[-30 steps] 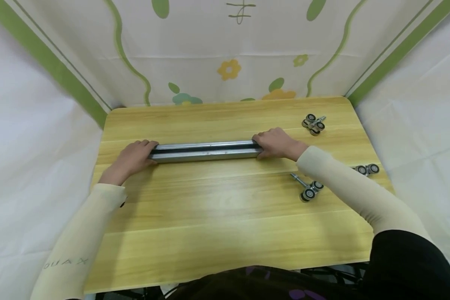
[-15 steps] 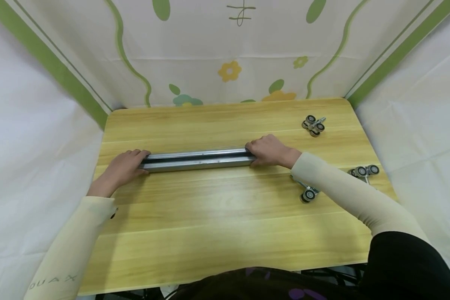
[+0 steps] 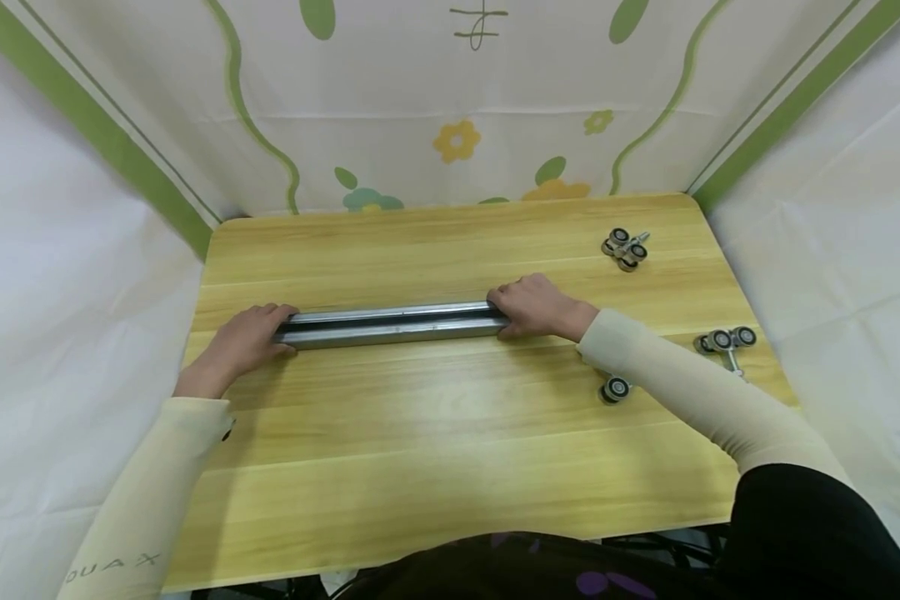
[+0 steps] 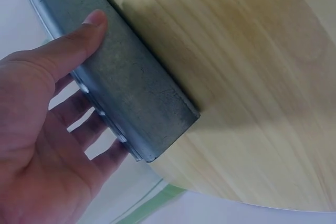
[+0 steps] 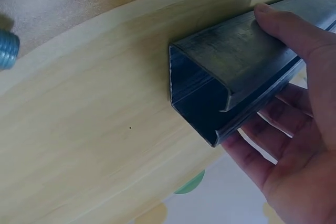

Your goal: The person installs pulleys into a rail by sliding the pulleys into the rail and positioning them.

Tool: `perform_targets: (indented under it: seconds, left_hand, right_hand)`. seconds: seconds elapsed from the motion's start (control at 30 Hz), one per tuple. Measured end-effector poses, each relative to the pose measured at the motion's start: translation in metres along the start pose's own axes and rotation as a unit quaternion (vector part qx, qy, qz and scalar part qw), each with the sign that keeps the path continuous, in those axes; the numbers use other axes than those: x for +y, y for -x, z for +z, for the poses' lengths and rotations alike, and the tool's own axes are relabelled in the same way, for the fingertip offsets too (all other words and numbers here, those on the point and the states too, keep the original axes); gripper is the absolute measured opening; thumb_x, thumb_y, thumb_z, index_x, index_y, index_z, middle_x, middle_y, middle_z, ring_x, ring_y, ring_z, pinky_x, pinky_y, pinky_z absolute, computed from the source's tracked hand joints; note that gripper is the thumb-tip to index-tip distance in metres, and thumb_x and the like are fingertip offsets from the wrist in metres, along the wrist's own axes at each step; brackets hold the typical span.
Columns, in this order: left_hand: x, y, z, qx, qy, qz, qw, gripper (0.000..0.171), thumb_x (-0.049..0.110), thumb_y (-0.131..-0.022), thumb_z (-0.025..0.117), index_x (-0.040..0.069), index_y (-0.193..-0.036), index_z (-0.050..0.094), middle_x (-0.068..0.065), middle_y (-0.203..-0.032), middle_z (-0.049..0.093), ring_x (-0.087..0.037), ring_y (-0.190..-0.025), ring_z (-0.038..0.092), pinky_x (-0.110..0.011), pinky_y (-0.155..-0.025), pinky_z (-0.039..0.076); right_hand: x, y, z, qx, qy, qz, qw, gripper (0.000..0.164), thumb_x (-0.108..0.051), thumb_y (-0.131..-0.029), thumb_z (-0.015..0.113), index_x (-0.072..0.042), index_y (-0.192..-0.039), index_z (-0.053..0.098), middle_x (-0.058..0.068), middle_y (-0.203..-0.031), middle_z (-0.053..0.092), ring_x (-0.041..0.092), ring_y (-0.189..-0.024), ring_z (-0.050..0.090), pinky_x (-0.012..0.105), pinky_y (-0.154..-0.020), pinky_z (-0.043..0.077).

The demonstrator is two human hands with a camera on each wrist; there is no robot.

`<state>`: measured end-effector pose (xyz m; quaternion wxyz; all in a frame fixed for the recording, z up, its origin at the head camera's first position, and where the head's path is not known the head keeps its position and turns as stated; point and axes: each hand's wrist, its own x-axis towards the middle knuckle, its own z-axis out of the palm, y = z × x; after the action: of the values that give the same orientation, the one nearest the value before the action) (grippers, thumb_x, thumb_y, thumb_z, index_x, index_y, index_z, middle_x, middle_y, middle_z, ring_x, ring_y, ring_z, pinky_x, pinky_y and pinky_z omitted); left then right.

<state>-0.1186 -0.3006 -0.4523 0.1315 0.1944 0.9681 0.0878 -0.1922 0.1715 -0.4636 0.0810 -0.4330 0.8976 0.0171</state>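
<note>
A grey metal channel rail (image 3: 393, 325) lies crosswise on the wooden table, its long slot facing up. At its left end my left hand (image 3: 242, 343) grips it; in the left wrist view the thumb (image 4: 94, 30) presses the near side face and the other fingers reach across to the far side. My right hand (image 3: 534, 307) holds the right end the same way. The right wrist view shows that end of the rail (image 5: 231, 61) as an open, hollow C-shaped section, with the thumb on one face and the fingers on the opposite one.
Metal roller trolleys with bolts lie to the right: one roller trolley (image 3: 625, 249) at the back, another trolley (image 3: 725, 342) by the right edge, a third trolley (image 3: 615, 389) partly under the right sleeve (image 3: 667, 383). A white floral curtain (image 3: 420, 100) hangs behind the table (image 3: 435, 467).
Both hands have moved the rail toward me and slightly left, mostly in the first half second. The right sleeve now covers more of the nearest trolley and uncovers the one at the right edge.
</note>
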Motion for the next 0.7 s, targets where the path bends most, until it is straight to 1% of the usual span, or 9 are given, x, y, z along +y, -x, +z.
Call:
perform_targets:
  seconds: [0.1, 0.2, 0.33, 0.4, 0.5, 0.57, 0.7]
  left_hand:
    - [0.000, -0.002, -0.001, -0.008, 0.013, -0.007, 0.9999, 0.065, 0.023, -0.080, 0.079, -0.003, -0.133, 0.052, -0.028, -0.121, 0.061, -0.045, -0.107, 0.058, -0.060, -0.091, 0.046]
    - [0.000, -0.003, -0.001, -0.008, 0.030, -0.005, 0.9995, 0.065, 0.020, -0.078, 0.080, -0.005, -0.132, 0.053, -0.030, -0.122, 0.061, -0.047, -0.107, 0.057, -0.061, -0.093, 0.045]
    - [0.000, -0.004, 0.001, 0.010, 0.044, 0.008, 0.9989, 0.066, 0.016, -0.075, 0.082, -0.008, -0.129, 0.054, -0.032, -0.121, 0.061, -0.049, -0.107, 0.057, -0.062, -0.095, 0.043]
    - [-0.001, -0.005, 0.003, 0.022, 0.048, 0.012, 0.9985, 0.065, 0.014, -0.073, 0.082, -0.009, -0.128, 0.056, -0.033, -0.120, 0.061, -0.050, -0.107, 0.057, -0.062, -0.096, 0.042]
    - [-0.001, -0.005, 0.005, 0.035, 0.051, 0.018, 0.9979, 0.065, 0.014, -0.072, 0.083, -0.010, -0.127, 0.057, -0.033, -0.119, 0.062, -0.050, -0.106, 0.057, -0.063, -0.097, 0.041]
    - [-0.002, -0.005, 0.006, 0.041, 0.051, 0.019, 0.9977, 0.065, 0.014, -0.071, 0.083, -0.009, -0.126, 0.057, -0.033, -0.119, 0.062, -0.049, -0.105, 0.058, -0.063, -0.096, 0.041]
    - [-0.003, -0.005, 0.009, 0.052, 0.050, 0.023, 0.9971, 0.065, 0.014, -0.070, 0.084, -0.009, -0.125, 0.058, -0.032, -0.116, 0.064, -0.049, -0.102, 0.059, -0.063, -0.094, 0.042]
  right_hand:
    - [0.000, 0.001, 0.000, -0.005, -0.011, 0.008, 1.000, 0.062, -0.050, -0.073, 0.079, -0.007, -0.114, 0.065, 0.005, -0.087, 0.068, 0.016, -0.062, 0.054, 0.036, -0.050, 0.048]
    - [0.001, 0.003, 0.000, -0.011, -0.030, 0.014, 0.999, 0.066, -0.050, -0.074, 0.079, -0.007, -0.121, 0.063, 0.006, -0.093, 0.069, 0.018, -0.066, 0.057, 0.038, -0.054, 0.051]
    - [0.005, 0.007, 0.000, -0.013, -0.055, 0.014, 0.998, 0.070, -0.049, -0.075, 0.078, -0.005, -0.126, 0.061, 0.009, -0.101, 0.071, 0.022, -0.078, 0.064, 0.042, -0.064, 0.055]
    - [0.008, 0.010, 0.001, -0.012, -0.060, 0.013, 0.998, 0.073, -0.050, -0.074, 0.078, -0.004, -0.128, 0.060, 0.011, -0.104, 0.071, 0.024, -0.084, 0.066, 0.043, -0.071, 0.056]
    - [0.014, 0.017, 0.000, -0.018, -0.065, 0.022, 0.997, 0.077, -0.052, -0.074, 0.077, -0.002, -0.130, 0.059, 0.013, -0.108, 0.070, 0.027, -0.088, 0.066, 0.046, -0.078, 0.056]
    - [0.018, 0.023, -0.002, -0.024, -0.066, 0.031, 0.997, 0.081, -0.054, -0.074, 0.076, -0.001, -0.133, 0.057, 0.014, -0.110, 0.069, 0.027, -0.090, 0.066, 0.046, -0.080, 0.055]
    - [0.023, 0.037, -0.003, -0.041, -0.064, 0.062, 0.995, 0.083, -0.055, -0.075, 0.075, -0.001, -0.135, 0.056, 0.013, -0.110, 0.068, 0.026, -0.088, 0.065, 0.045, -0.078, 0.057]
